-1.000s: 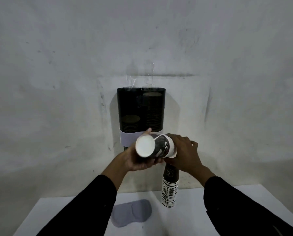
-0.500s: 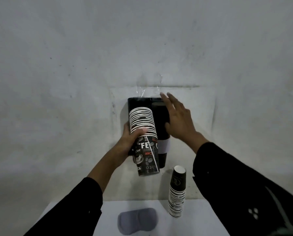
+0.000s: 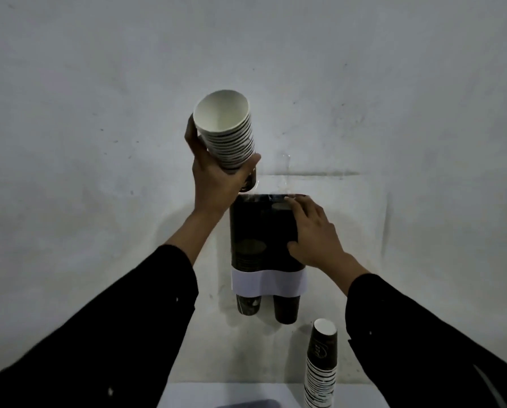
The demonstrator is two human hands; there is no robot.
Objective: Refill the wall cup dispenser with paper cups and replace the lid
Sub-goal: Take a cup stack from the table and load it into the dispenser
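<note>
Left hand (image 3: 214, 175) raised above the cup dispenser (image 3: 261, 231), grip wrapped tight around the lower part of a nested stack of paper cups (image 3: 228, 134). Stack tilted, open white mouth of the innermost cup turned up and toward the camera; many rolled rims show in a band beneath it. Dark base of the stack pokes out below the fingers, just above the dispenser's top left corner, apart from it by a small gap.

Dispenser is a dark, see-through box fixed to the pale wall (image 3: 99, 83), top open, no lid on it. Two columns inside: left column low, its top cup showing about halfway down; right column reaches near the top. A white band (image 3: 268, 285) wraps the lower part. Below the band two dark cup bottoms (image 3: 286, 309) hang out side by side.

Right hand (image 3: 314, 231) lies on the dispenser's right front, fingers spread flat, fingertips reaching the top edge, thumb pressed on the front face lower down. It holds nothing; grip open, bracing the box.

Both sleeves black.

On the white desk (image 3: 240, 393) at bottom right, a second stack of cups (image 3: 321, 366) stands upside down, white base on top, striped rims down its side. It stands well apart from the dispenser, below and right of it. A grey rounded thing (image 3: 248, 404), possibly the lid, shows at the bottom edge, mostly cut off; cannot tell more.
</note>
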